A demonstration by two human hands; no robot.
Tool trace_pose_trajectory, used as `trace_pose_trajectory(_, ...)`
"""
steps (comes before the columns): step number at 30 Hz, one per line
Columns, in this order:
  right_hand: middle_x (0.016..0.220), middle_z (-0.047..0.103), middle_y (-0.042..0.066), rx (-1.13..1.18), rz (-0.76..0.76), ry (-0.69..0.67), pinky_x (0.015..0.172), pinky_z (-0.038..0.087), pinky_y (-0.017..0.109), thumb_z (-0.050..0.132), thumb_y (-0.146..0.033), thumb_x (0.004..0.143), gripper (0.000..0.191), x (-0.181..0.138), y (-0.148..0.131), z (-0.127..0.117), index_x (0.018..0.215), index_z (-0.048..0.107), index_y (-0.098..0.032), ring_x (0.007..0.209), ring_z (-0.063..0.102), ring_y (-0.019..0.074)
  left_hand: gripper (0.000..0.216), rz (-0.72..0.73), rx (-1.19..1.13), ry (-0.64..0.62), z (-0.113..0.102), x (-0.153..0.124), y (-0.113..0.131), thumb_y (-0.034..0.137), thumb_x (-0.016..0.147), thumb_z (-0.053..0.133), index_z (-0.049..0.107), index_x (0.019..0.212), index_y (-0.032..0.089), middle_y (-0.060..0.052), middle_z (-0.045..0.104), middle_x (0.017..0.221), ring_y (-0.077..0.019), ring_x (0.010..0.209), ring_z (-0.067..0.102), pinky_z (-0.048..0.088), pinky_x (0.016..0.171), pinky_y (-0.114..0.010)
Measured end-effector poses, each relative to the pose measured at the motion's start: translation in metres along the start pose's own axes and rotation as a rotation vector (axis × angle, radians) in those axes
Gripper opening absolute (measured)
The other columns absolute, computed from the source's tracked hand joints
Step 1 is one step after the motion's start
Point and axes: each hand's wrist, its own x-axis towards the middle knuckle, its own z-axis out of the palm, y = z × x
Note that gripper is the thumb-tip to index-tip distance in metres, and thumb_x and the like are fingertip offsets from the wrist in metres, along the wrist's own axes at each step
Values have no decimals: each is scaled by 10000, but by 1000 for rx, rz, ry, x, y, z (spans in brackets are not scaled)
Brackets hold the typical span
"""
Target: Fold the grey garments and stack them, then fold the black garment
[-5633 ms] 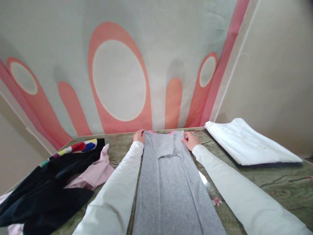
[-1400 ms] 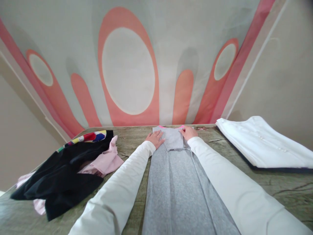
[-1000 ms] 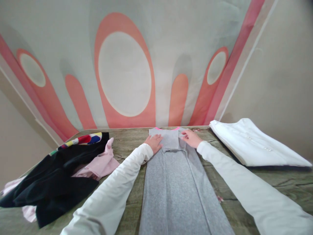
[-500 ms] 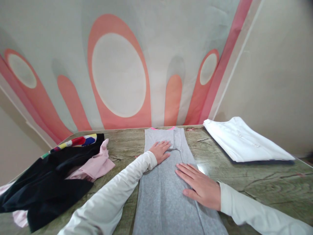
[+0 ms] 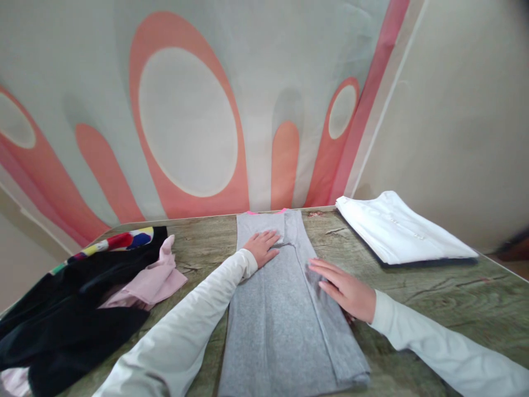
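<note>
A grey garment (image 5: 281,314) with pink trim at its far end lies folded into a long narrow strip down the middle of the table. My left hand (image 5: 262,247) rests flat on its upper part, fingers spread, beside a folded-in flap. My right hand (image 5: 345,290) lies flat on the garment's right folded edge, fingers stretched out toward the left. Both arms wear white sleeves. Neither hand holds anything.
A heap of black, pink and multicoloured clothes (image 5: 78,286) lies at the table's left. A folded white garment (image 5: 400,229) on something dark sits at the far right. The green wood-patterned table (image 5: 454,292) ends at a wall hanging with orange ovals.
My right hand has slid from the far end of the garment down and to its right edge. My left hand has moved a little nearer and lies flat.
</note>
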Motion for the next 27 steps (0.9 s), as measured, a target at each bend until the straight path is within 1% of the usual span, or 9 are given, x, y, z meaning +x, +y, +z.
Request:
trace_pose_trajectory(2, 1328, 398, 73, -13, 1, -2, 1043, 271, 404, 336, -261, 882, 386, 2, 9, 1, 1247, 435, -186, 1249, 306, 183, 521, -26, 8, -4, 0, 3, -6, 481, 871, 278, 260, 1338, 251, -41, 237, 1414, -234, 1281, 209, 208, 1001, -447)
trace_pose_trajectory(5, 1320, 411, 69, -31, -14, -10, 1041, 274, 404, 363, -259, 874, 381, 2, 14, 2, 1239, 450, -190, 1249, 305, 187, 520, -64, 16, -1, -1, 6, -14, 480, 870, 276, 261, 1338, 254, -36, 227, 1418, -239, 1284, 201, 210, 1001, -452)
trace_pose_trajectory(7, 1327, 403, 73, -55, -43, -51, 1044, 262, 408, 383, -274, 870, 394, 2, 13, 1, 1249, 442, -189, 1252, 299, 193, 521, -83, 20, 1, -1, 6, -19, 484, 870, 273, 263, 1338, 255, -34, 228, 1418, -239, 1285, 198, 211, 1002, -453)
trace_pose_trajectory(10, 1360, 354, 76, -90, -91, -148, 1054, 231, 411, 398, -306, 868, 443, 0, 8, 0, 1294, 384, -186, 1265, 271, 197, 524, -98, 23, 8, 0, 5, -24, 492, 868, 267, 268, 1336, 254, -31, 230, 1417, -241, 1284, 202, 217, 999, -459)
trace_pose_trajectory(12, 1375, 328, 70, -95, -113, -182, 1058, 213, 414, 402, -328, 867, 466, -4, 5, -1, 1311, 358, -193, 1275, 248, 199, 526, -100, 26, 15, 0, 5, -26, 496, 868, 263, 271, 1334, 254, -29, 227, 1418, -242, 1283, 204, 221, 996, -464)
trace_pose_trajectory(17, 1382, 317, 47, -78, -133, -209, 1067, 168, 425, 404, -365, 864, 482, -26, -7, -3, 1321, 338, -226, 1284, 226, 201, 528, -109, 25, 11, 0, 5, -26, 496, 866, 268, 271, 1335, 254, -31, 224, 1419, -242, 1283, 202, 207, 1002, -464)
trace_pose_trajectory(21, 1382, 316, 53, -69, -118, -225, 1064, 162, 439, 393, -401, 866, 495, -49, -20, -7, 1326, 326, -231, 1285, 224, 207, 520, -107, 20, 20, 2, 5, -26, 491, 867, 274, 270, 1334, 261, -32, 237, 1414, -241, 1282, 207, 211, 1000, -464)
trace_pose_trajectory(25, 1382, 312, 68, -45, -116, -235, 1057, 150, 464, 456, -456, 820, 577, -67, -30, -9, 1331, 316, -228, 1283, 228, 228, 506, -105, 14, 38, 2, 4, -25, 478, 868, 288, 284, 1326, 262, -35, 253, 1408, -237, 1279, 219, 213, 1001, -462)
trace_pose_trajectory(27, 1367, 340, 83, -15, -128, -214, 1053, 150, 472, 475, -456, 808, 576, -71, -33, -10, 1318, 343, -225, 1273, 252, 232, 507, -115, 5, 42, -2, 3, -25, 452, 867, 311, 285, 1327, 241, -51, 257, 1406, -237, 1281, 213, 210, 1004, -461)
